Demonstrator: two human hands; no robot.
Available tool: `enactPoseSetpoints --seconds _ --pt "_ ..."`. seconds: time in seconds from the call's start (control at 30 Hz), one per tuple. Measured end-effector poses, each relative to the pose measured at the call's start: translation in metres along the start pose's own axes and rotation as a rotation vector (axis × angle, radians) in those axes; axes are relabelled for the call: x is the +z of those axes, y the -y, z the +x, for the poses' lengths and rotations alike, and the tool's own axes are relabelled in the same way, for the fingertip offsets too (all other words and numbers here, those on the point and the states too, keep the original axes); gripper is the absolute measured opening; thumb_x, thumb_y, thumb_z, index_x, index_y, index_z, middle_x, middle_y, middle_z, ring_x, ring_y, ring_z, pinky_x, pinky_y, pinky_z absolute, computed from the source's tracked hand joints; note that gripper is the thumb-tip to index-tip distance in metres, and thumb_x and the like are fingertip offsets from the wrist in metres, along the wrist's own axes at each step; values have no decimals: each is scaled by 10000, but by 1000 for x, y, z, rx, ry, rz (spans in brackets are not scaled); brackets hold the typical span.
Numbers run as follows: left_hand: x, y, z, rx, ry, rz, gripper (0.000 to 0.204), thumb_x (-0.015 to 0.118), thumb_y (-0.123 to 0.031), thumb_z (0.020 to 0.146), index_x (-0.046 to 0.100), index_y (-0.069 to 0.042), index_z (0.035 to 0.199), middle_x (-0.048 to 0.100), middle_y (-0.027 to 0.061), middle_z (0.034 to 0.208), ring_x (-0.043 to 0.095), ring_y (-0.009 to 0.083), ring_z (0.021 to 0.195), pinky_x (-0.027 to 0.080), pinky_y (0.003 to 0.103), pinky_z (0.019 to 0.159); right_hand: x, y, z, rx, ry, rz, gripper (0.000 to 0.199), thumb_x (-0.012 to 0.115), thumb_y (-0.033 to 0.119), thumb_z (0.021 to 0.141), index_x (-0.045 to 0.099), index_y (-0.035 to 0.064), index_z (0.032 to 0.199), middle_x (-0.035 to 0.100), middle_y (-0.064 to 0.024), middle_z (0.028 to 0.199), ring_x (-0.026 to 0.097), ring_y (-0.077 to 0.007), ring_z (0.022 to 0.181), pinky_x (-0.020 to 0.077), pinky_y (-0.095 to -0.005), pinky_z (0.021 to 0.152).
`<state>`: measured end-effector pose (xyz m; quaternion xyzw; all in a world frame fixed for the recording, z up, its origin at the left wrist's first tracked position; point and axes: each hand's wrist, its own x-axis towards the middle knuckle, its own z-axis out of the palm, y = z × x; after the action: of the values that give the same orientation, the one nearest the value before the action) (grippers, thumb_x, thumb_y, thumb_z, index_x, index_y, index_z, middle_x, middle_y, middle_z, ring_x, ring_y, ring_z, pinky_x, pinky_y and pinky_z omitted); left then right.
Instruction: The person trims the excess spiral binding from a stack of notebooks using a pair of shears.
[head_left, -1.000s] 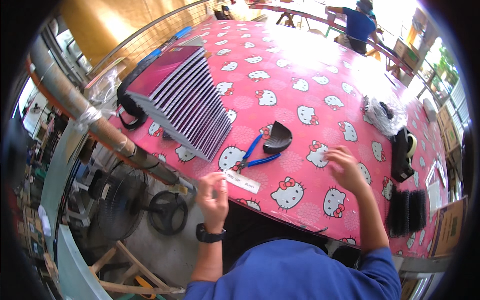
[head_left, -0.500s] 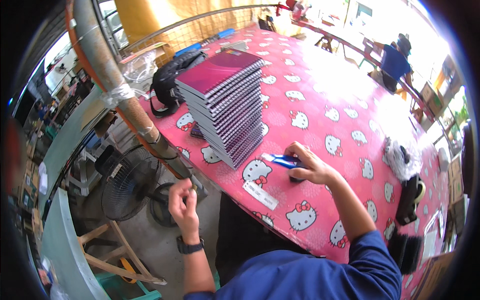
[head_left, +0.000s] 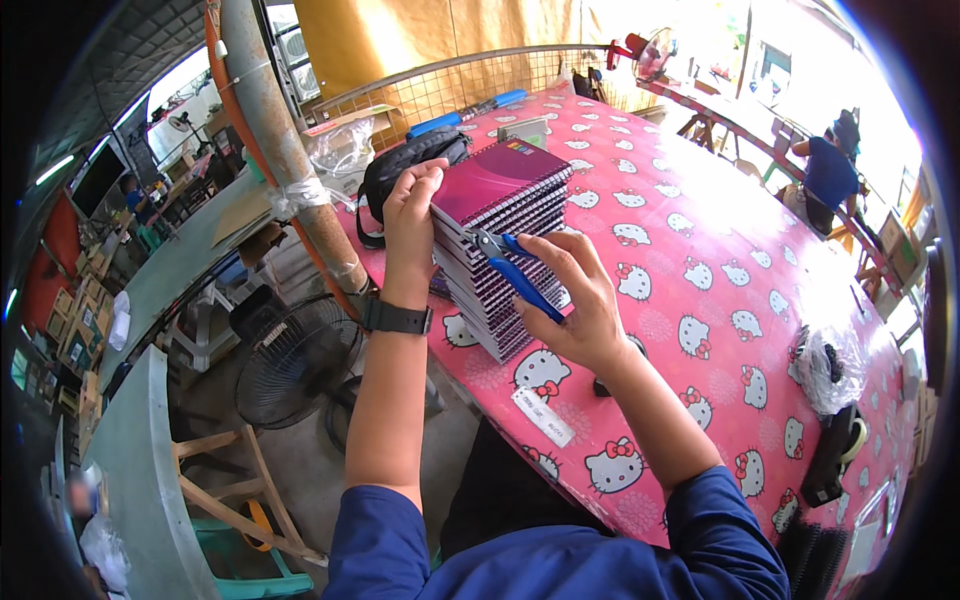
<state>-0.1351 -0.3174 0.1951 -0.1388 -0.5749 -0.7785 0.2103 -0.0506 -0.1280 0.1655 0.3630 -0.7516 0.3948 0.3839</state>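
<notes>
A tall stack of spiral-bound notebooks [head_left: 497,322] stands on the pink patterned table [head_left: 640,365], wire spines mostly facing me. The top notebook [head_left: 500,182] has a purple-magenta cover. At its left edge my left hand [head_left: 410,215] is closed on it, fingers around the far corner. My right hand [head_left: 588,300] holds blue-handled wire cutters [head_left: 530,282], handles somewhat spread. Their metal jaws sit at the near left end of a spiral near the top of the stack. Whether they touch the wire I cannot tell.
A black bag [head_left: 400,165] lies behind the stack. A white printed strip [head_left: 543,416] is near the table's front edge. To the right are clear plastic wrap [head_left: 832,370] and a black tape dispenser [head_left: 832,455]. A pole [head_left: 290,150] and fan [head_left: 300,360] stand left; a person [head_left: 832,185] sits far right.
My left hand has risen from beside the table to the top notebook. My right hand has lifted the cutters off the tabletop area up to the spiral's end.
</notes>
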Motion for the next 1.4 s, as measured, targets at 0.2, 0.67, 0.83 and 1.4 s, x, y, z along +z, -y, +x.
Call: enactPoseSetpoints --seconds 0.2,0.67,0.83,1.4 --pt "-2 5 0 80 -19 8 182 533 -135 866 656 -18 934 581 -44 876 450 35 767 363 195 737 1 2 -7 5 -48 -85 563 705 144 649 549 62 1183 513 -150 1030 528 -326 903 440 -423 814" --pt "-9 -3 4 109 35 254 240 555 -186 881 644 27 948 632 32 948 535 73 837 417 209 776 -5 14 -13 848 263 1230 452 575 264 882 475 -1 1235 577 -78 1033 598 -172 865 475 -286 727" --pt "0 -57 35 96 265 436 699 655 -505 796 493 -6 1258 577 186 1186 553 227 1108 406 308 956 -7 15 -21 178 32 9 593 714 172 734 490 55 1270 540 -146 1095 553 -278 992 448 -361 861" --pt "37 -52 45 -112 780 1355 1188 733 -629 565 201 -21 1436 241 254 1457 217 338 1373 212 383 1110 1 11 -41 190 17 222 628 765 109 700 497 18 1261 558 -156 1118 565 -272 1028 458 -343 874"
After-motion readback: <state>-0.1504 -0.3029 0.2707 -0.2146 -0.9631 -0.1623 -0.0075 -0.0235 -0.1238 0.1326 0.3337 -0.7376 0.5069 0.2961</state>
